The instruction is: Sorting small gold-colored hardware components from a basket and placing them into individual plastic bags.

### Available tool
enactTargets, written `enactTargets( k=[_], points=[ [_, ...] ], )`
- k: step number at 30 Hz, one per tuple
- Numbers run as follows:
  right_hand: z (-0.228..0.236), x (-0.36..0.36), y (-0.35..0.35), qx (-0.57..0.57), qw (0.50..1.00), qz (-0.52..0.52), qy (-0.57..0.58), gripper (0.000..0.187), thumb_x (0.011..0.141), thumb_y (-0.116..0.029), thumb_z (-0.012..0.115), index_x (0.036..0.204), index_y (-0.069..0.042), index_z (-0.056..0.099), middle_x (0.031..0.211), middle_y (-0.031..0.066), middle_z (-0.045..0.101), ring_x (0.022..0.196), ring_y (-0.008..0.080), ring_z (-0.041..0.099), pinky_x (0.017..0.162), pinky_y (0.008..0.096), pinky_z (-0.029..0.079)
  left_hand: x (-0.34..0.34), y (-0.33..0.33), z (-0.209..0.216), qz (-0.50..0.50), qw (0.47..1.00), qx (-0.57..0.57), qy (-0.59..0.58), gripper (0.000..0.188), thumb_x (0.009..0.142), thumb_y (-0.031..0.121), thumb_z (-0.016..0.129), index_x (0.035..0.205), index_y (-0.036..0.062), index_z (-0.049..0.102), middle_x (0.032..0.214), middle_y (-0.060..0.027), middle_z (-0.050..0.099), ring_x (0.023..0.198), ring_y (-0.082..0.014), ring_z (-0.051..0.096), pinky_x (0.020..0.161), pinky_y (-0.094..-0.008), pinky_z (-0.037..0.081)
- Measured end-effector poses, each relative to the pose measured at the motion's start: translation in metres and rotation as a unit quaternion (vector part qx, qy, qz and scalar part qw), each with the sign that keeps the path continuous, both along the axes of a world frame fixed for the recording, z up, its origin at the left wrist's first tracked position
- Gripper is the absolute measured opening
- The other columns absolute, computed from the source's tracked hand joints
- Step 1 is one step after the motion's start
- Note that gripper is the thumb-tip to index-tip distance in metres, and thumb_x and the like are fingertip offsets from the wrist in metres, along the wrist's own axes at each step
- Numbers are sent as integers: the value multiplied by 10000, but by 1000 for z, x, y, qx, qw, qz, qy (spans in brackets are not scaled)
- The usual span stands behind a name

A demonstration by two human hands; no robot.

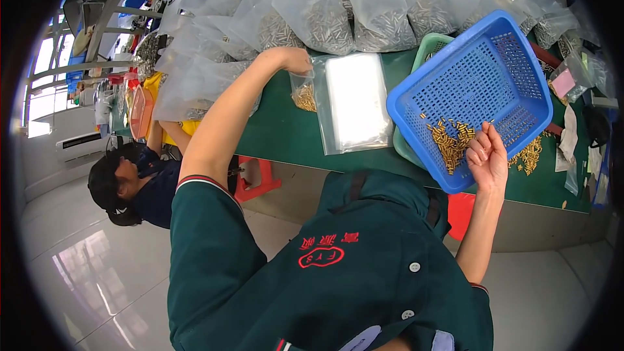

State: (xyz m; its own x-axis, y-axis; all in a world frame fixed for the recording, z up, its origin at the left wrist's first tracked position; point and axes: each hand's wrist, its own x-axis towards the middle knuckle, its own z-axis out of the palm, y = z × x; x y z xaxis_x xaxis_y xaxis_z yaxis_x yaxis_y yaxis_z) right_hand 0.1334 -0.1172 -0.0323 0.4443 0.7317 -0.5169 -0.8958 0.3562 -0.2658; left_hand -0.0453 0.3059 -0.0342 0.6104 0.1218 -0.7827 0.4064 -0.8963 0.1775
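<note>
At the far side of the table my left hand point(296, 60) is closed at the top of a small clear plastic bag point(303, 84). Small brass-coloured cylindrical pieces point(303, 97) lie in the bag's bottom. Over the near right part of a blue plastic basket point(406, 101), my right hand point(489, 156) is pinched closed. A brass-coloured bit shows at its fingertips, partly hidden. More brass pieces point(448, 143) are heaped in the basket's near left corner. The basket sits tilted on a green basket point(429, 47). Between my hands lies a stack of flat clear bags point(356, 101).
Bulging clear bags of silvery metal pieces point(325, 26) line the back of the green table point(286, 131). Loose brass pieces point(530, 155) lie right of the blue basket. A co-worker point(133, 182) sits at the left. A red stool point(259, 182) stands below the table.
</note>
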Motion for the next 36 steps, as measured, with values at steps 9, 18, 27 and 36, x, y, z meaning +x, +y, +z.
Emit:
enactTargets(
  k=[9,18,27,36],
  points=[
    [16,4,-1,-15,999,-28,-16,236,837,-55,421,1052,28,469,770,56,491,499,74,339,428,193,284,45,-137,106,414,656,-493,-394,292,863,227,438,912,-35,559,876,-138,602,796,-214,578,770,-312,448],
    [72,-23,26,-107,940,81,-314,240,843,-63,421,1003,56,555,869,93,619,436,14,301,393,167,243,103,-291,39,589,245,-767,-68,424,895,262,283,1121,-65,432,1171,-189,470,1112,-263,441,941,-371,353],
    [78,-19,24,-185,894,65,-403,240,830,-19,439,1018,31,580,733,-6,562,491,5,326,435,157,261,111,-294,29,533,186,-820,-92,385,893,185,268,1105,-79,451,1204,-212,438,1140,-268,416,994,-375,313],
    [73,-15,20,-132,917,54,-373,222,833,-30,458,1011,36,572,836,62,618,491,3,329,432,149,259,109,-296,34,545,141,-823,-74,400,907,211,267,1132,-83,417,1242,-213,395,1156,-272,394,998,-381,309]
  ],
)
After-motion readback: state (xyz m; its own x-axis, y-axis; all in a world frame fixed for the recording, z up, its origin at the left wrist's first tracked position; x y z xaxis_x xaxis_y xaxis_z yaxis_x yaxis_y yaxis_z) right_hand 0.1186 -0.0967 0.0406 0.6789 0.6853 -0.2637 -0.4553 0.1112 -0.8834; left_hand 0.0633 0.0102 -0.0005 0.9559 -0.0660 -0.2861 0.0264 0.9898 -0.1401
